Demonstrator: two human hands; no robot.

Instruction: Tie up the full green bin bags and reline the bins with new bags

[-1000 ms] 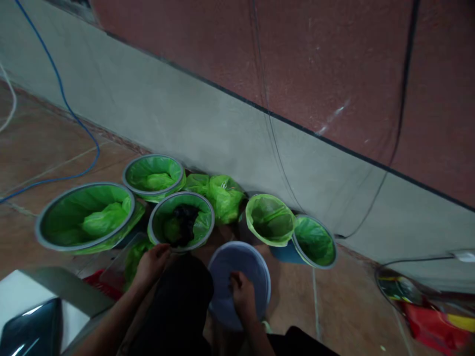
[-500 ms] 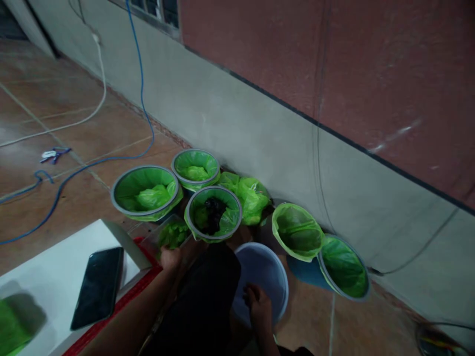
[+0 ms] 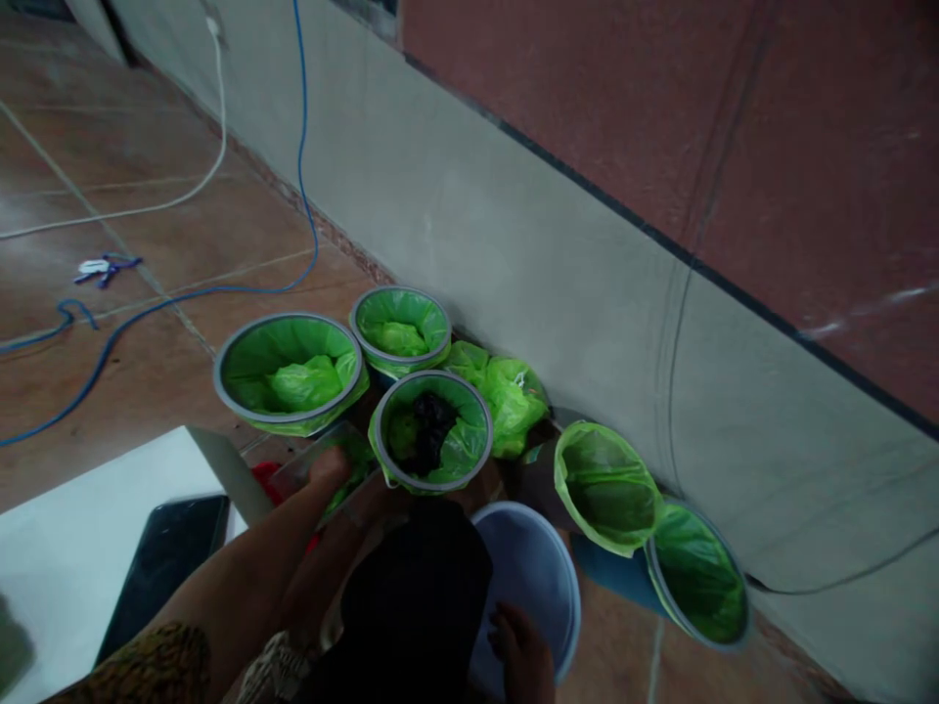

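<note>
While my right hand hangs half-curled over the bucket, my left hand has just moved onto the clear tub, so its green stuff is in reach; can't tell if either's gripping.

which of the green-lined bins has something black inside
The round, grey-rimmed bin with a green plastic liner beyond the dark-clothed knee: crumpled black material sits inside, whereas the other four lined bins show only green inside.
</note>
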